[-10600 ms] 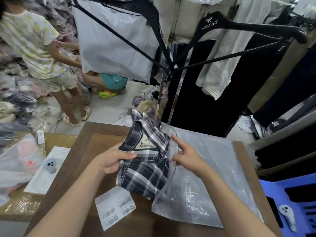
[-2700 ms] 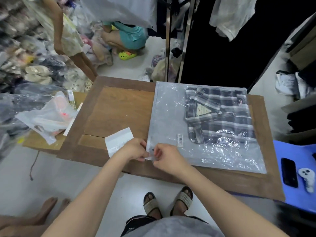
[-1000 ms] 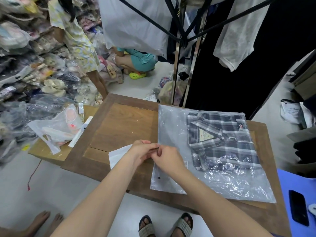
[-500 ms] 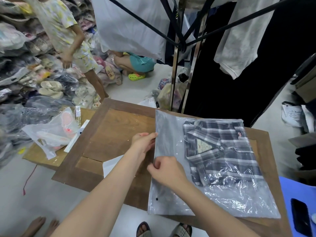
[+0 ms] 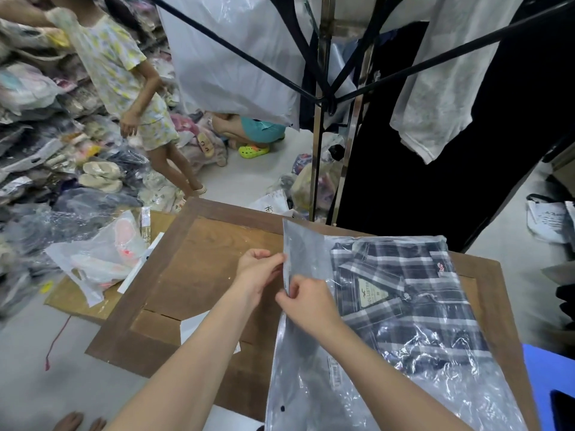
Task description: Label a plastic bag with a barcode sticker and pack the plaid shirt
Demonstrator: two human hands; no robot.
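A clear plastic bag (image 5: pixel 306 244) lies on the brown wooden table (image 5: pixel 199 265), covering its right half. Inside it is the folded dark plaid shirt (image 5: pixel 413 303) with a cream collar label. A small barcode sticker (image 5: pixel 336 373) sits on the bag beside my right forearm. My left hand (image 5: pixel 256 272) pinches the bag's left open edge from outside. Right next to it, my right hand (image 5: pixel 306 303) pinches the same edge. A white sheet of sticker backing (image 5: pixel 196 325) lies on the table, partly hidden by my left forearm.
A clear bag with pink items (image 5: pixel 102 259) rests on a cardboard box left of the table. A metal rack pole (image 5: pixel 317 144) with hangers and hanging garments stands behind. A standing person (image 5: pixel 124 76) and a crouching person (image 5: pixel 252 132) are beyond. A blue stool (image 5: pixel 550 377) is right.
Both hands have slid farther along the bag's left edge, away from me, and come close together, pinching it. The shirt went into the bag before that. The standing person shifted.
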